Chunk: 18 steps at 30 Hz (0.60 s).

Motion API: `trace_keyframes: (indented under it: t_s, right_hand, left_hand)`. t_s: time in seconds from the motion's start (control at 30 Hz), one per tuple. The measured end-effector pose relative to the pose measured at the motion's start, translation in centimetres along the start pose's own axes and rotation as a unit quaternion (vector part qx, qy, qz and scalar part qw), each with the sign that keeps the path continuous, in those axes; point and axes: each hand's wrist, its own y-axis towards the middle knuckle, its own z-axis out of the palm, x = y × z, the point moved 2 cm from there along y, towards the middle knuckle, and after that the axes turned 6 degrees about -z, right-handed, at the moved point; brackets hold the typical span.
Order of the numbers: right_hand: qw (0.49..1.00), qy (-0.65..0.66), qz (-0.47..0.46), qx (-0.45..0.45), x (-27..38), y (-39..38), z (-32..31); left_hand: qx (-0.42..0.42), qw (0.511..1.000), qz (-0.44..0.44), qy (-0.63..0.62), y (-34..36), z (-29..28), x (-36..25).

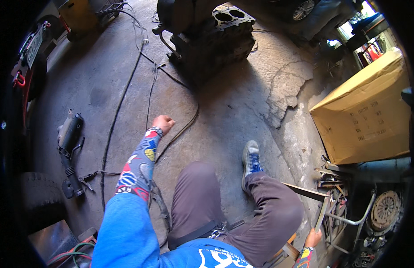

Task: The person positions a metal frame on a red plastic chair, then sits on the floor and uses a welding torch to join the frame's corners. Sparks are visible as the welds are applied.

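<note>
My left hand point(163, 124) hangs out in front over the concrete floor, its fingers curled in, and I see nothing in it. A black cable point(189, 123) on the floor passes beside it. At the lower right my right hand point(313, 238) is wrapped round the lower end of a metal frame point(322, 212) made of flat-sided bars with a square corner. Part of that frame is hidden behind my bent leg point(274, 201). Both forearms wear patterned sleeves.
An engine block point(216, 44) with open cylinder bores stands ahead. A dark air-intake duct point(71, 134) lies on the left. On the right are a large cardboard box point(363, 111), metal scraps point(338, 201) and a clutch pressure plate point(385, 211). Cracked concrete point(287, 89) lies ahead right.
</note>
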Motion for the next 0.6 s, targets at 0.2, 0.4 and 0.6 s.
trace_keyframes:
  t_s: [0.2,0.4,0.6]
  right_hand:
    - [0.990,0.033,-0.135,0.004,10.7,7.4,-1.4]
    - [0.973,-0.004,-0.216,0.086,19.6,14.4,0.0]
    - [0.972,-0.023,-0.228,0.056,22.1,16.4,3.2]
  left_hand:
    - [0.007,0.969,-0.172,0.179,-1.8,11.1,0.5]
    - [-0.125,0.940,-0.277,0.155,-4.9,10.2,11.1]
    - [-0.197,0.868,-0.423,0.171,-7.5,-10.9,19.0]
